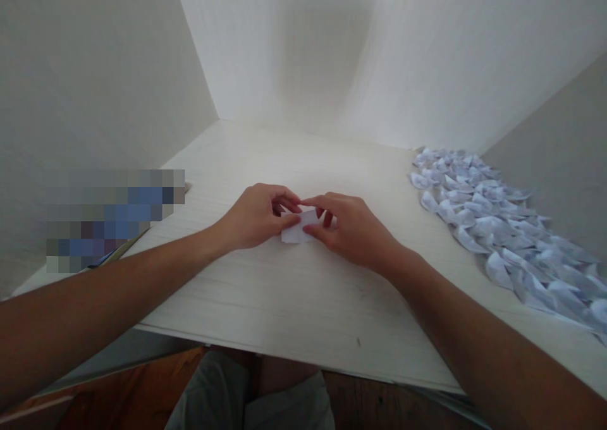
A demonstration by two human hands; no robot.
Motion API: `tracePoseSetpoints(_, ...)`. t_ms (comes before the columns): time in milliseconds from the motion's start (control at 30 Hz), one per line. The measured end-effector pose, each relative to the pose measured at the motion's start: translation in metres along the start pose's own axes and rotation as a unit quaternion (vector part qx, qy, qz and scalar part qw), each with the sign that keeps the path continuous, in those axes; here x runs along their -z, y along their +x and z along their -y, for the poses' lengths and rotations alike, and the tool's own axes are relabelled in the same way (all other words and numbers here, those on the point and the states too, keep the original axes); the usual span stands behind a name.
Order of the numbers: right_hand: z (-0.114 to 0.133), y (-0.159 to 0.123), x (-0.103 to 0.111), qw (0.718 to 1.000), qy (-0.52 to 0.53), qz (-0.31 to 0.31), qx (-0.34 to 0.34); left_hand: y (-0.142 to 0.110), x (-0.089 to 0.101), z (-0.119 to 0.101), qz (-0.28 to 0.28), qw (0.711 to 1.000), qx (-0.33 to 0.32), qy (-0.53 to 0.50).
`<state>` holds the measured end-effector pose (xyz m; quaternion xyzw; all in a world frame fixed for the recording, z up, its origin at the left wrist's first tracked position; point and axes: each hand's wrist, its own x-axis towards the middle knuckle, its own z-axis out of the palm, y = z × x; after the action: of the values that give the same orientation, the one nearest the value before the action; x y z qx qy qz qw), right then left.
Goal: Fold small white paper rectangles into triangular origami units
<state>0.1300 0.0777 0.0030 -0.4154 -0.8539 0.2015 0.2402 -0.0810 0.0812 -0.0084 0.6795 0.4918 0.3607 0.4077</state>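
Observation:
A small white piece of paper is held between my two hands, just above or on the pale tabletop, around the middle of the view. My left hand pinches its left side, the thumb lying on the near face and the fingers curled behind. On the right side, my right hand grips the paper with its thumb in front and the index finger reaching over the top edge. The index fingertips of both hands meet above the paper. The paper's far side is hidden by the fingers.
Along the right side of the white table lies a long spread of folded white paper pieces. A blurred-out bluish item rests at the left edge. Pale walls enclose the table at the back and sides.

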Motion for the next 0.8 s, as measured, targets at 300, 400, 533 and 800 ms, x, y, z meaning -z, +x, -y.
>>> tracePoseSetpoints(300,0.001,-0.010,0.004,0.992,-0.112,0.026,0.052,-0.002,-0.002,0.001,0.006,1.000,-0.003,-0.006)
tracePoseSetpoints(400,-0.002,-0.024,0.006,0.982,-0.132,0.034,0.133,-0.006,-0.006,-0.005,0.028,0.999,0.001,-0.016)
tracePoseSetpoints(533,-0.005,-0.040,0.004,0.976,-0.118,-0.003,0.180,-0.012,-0.010,-0.015,0.013,1.000,0.001,0.021)
tracePoseSetpoints(800,-0.003,-0.045,0.000,0.977,-0.092,-0.016,0.191,-0.023,-0.016,-0.026,-0.017,0.993,-0.001,0.120)
